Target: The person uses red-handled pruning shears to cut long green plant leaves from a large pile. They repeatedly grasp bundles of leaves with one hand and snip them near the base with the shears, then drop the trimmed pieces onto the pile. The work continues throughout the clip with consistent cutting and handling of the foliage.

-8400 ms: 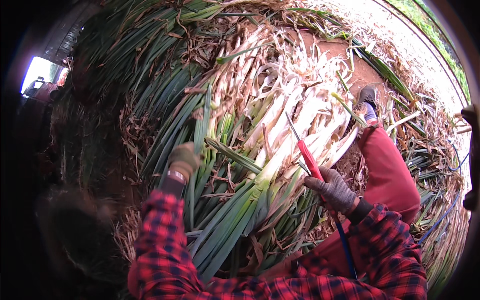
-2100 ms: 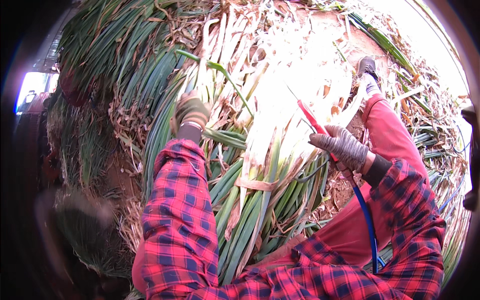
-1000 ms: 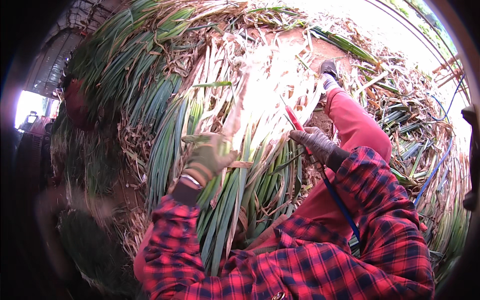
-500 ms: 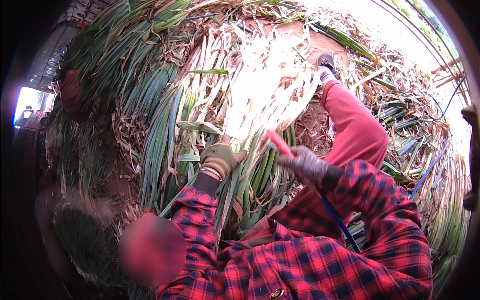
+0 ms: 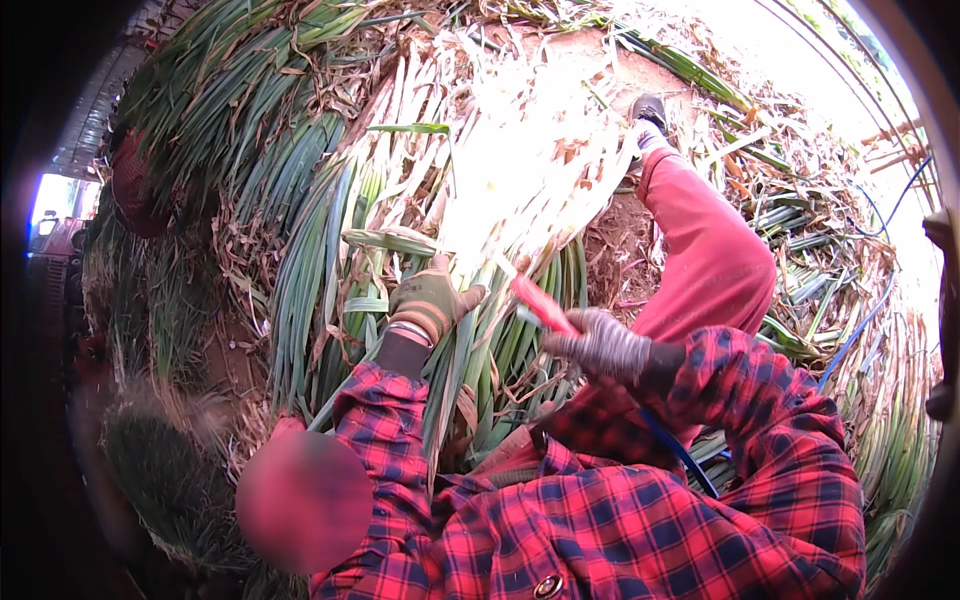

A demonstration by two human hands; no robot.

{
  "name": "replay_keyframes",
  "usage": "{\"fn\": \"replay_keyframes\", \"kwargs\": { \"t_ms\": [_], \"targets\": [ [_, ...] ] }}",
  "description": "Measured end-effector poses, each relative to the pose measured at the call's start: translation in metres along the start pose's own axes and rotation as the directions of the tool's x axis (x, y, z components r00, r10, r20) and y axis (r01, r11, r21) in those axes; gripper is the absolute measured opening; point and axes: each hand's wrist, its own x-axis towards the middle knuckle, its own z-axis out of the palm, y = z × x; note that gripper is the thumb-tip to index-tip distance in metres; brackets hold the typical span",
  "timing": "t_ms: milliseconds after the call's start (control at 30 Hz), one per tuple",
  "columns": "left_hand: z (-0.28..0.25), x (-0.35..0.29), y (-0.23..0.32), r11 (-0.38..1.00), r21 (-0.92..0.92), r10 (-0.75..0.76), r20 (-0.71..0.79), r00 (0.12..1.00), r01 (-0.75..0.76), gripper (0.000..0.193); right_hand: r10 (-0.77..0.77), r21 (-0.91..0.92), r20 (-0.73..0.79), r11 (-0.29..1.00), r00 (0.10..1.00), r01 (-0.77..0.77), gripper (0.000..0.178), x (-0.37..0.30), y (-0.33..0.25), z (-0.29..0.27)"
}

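Note:
Long green onions [image 5: 325,250] with pale, dry-skinned lower ends lie in a thick layer before me, some across my lap. My left hand [image 5: 428,300], in a green-brown striped glove, bears down on the leaves with its fingers bent over them and its thumb out to the side. The fingertips are partly hidden. My right hand [image 5: 603,345], in a grey glove, is wrapped around a red air gun [image 5: 541,304] with a pale tip. This tip points up and left at the stalks, just right of my left hand. Glare washes out the stalks beyond.
A blue hose [image 5: 675,445] passes under my right forearm. More onions and dry leaves [image 5: 800,255] are heaped to the right. My red-trousered leg [image 5: 705,240] stretches forward. On the left are dark red netting [image 5: 138,185] and a blurred round shape [image 5: 305,502].
My left hand has shifted slightly left and up. The air gun has swung left, its tip nearer my left hand. My right hand has dropped a little.

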Motion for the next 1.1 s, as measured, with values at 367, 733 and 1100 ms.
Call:
{"fn": "replay_keyframes", "kwargs": {
  "t_ms": [367, 733, 1100],
  "targets": [
    [0.001, 0.004, 0.008, 0.999, -0.038, 0.004, -0.026, 1.0, -0.005, 0.086, -0.099, 0.127, -0.305, 0.981, 0.947, 0.144, 0.039, 0.097, -0.015, -0.067],
    [0.0, 0.003, 0.01, 0.994, -0.1, 0.037, -0.019, 0.999, -0.039, 0.086, -0.061, 0.259, -0.523, 0.939, 0.85, 0.227, 0.035, 0.164, -0.017, -0.123],
    [0.007, 0.008, 0.007, 0.991, -0.113, 0.063, -0.063, 0.996, -0.07, 0.086, -0.009, 0.317, -0.488, 0.93, 0.873, 0.186, 0.035, 0.157, -0.018, -0.126]
  ]
}}
